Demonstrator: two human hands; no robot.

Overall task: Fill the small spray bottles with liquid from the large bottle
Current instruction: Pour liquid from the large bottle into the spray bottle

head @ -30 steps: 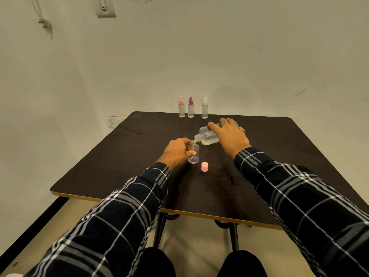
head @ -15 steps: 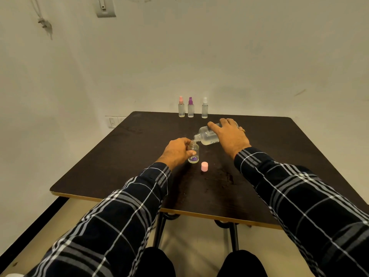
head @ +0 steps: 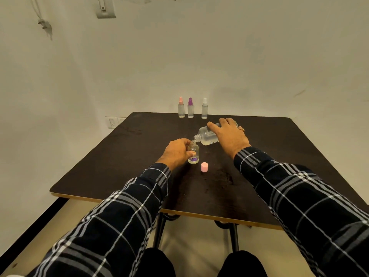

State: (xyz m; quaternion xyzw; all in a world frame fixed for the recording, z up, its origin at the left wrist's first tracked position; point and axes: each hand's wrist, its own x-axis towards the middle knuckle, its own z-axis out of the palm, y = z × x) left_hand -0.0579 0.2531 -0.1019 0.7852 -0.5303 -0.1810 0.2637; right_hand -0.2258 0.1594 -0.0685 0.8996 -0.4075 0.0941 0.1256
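**Large bottle tipped at small bottle's mouth, both hands gripping**

The right hand (head: 229,136) was clamped over the large bottle (head: 205,136) from above. Its fingers were curled round the body, and the index finger was stretched along the side toward the neck. The large bottle was tilted nearly flat, neck pointing left and down, with clear liquid visible inside. Its mouth sat right at the open top of the small bottle (head: 193,151); could not tell whether they touched. There was a ring (head: 242,129) on one finger of the right hand.

The left hand (head: 176,152) gripped the small bottle from its left side, thumb and fingers curled round the glass. The fingertips were partly hidden behind it. The small bottle stood upright and open-topped on the table (head: 129,156), about mid-table, with a purple patch at its base. Its fill level was too hard to read.

A pink cap (head: 204,167) sat on the table just beside the small bottle, to its near right, apart from both hands.

Three capped spray bottles stood upright in a row at the far edge, well apart from the hands. These were the pink-topped bottle (head: 181,108), the purple-topped bottle (head: 190,108) and the white-topped bottle (head: 204,108). The first two were close together, and the third was slightly off to the right.

Both arms were in dark plaid sleeves (head: 119,216). A wall switch plate (head: 112,122) was visible beyond the table's far left corner.
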